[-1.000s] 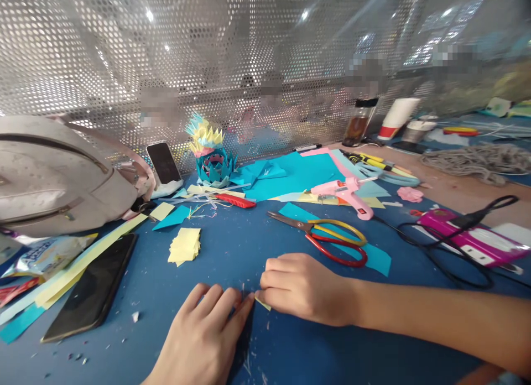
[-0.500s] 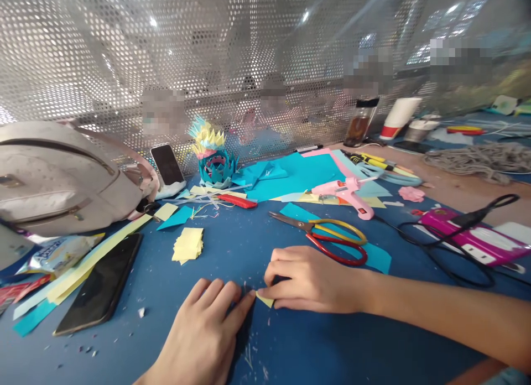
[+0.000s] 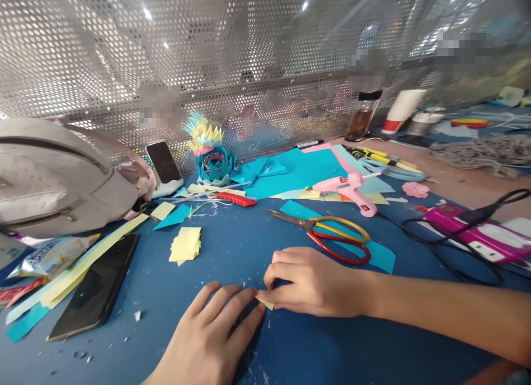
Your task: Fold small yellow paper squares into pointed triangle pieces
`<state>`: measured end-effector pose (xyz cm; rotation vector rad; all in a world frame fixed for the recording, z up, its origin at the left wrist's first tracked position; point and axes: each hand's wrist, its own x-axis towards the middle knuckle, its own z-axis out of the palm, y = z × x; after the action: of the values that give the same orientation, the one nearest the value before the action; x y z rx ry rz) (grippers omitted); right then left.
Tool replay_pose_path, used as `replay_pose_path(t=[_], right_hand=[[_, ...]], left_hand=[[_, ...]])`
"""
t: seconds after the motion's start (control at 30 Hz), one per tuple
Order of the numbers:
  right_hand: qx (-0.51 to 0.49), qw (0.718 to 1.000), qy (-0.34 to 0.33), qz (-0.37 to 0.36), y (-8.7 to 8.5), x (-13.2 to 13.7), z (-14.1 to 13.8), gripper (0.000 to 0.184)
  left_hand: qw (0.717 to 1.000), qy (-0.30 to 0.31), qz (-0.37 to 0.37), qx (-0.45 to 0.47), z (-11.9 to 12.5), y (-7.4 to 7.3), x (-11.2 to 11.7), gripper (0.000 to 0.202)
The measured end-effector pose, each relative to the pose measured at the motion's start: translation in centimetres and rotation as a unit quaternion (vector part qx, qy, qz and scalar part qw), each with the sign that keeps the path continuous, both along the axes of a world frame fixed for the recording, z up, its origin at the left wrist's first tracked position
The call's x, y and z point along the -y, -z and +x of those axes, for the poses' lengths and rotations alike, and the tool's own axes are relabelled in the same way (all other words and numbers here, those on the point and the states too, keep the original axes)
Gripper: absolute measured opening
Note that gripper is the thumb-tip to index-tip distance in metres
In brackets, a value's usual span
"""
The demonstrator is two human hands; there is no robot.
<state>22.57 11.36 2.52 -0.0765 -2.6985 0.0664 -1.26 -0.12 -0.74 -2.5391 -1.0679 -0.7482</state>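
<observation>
A small folded piece of yellow paper (image 3: 266, 303) lies on the blue table between my hands, mostly covered by fingers. My right hand (image 3: 309, 282) grips it from the right, fingers bent and fingertips pressed on it. From the left, my left hand (image 3: 213, 329) holds its left corner with the index fingertip, the thumb tip by the lower edge. A stack of yellow paper squares (image 3: 185, 245) rests ahead of my left hand. Just beyond my right hand lie scissors (image 3: 319, 230) with one yellow and one red handle, partly over blue paper (image 3: 381, 256).
A pink glue gun (image 3: 348, 190), a magenta power strip (image 3: 473, 230) with black cable and a red cutter (image 3: 236, 199) lie farther back. A layered paper model (image 3: 215, 166) stands by the perforated metal panel (image 3: 257, 53). Left are a black phone (image 3: 97, 288) and a pale backpack (image 3: 62, 180).
My left thumb has come forward to the paper's lower edge, and the index finger has shifted to its upper left corner. My right hand stays on the paper. The view has turned slightly.
</observation>
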Motion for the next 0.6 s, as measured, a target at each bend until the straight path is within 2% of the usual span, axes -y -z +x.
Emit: replay_pose_path(t=[0.1, 0.2, 0.37, 0.6], right_hand=[[0.001, 1.000, 0.006, -0.005, 0.1, 0.1, 0.0, 0.022], [0.000, 1.000, 0.008, -0.010, 0.3, 0.1, 0.0, 0.021], [-0.017, 0.999, 0.003, -0.034, 0.5, 0.0, 0.1, 0.020], [-0.028, 0.999, -0.006, -0.016, 0.5, -0.2, 0.3, 0.017]], left_hand=[[1.000, -0.001, -0.006, -0.003, -0.3, -0.2, 0.0, 0.048], [0.999, -0.001, -0.025, -0.038, -0.4, -1.3, 0.3, 0.040], [0.999, 0.024, 0.028, -0.024, 0.1, -2.3, 0.5, 0.031], [0.999, 0.041, 0.009, -0.027, 0.6, -2.7, -0.3, 0.037]])
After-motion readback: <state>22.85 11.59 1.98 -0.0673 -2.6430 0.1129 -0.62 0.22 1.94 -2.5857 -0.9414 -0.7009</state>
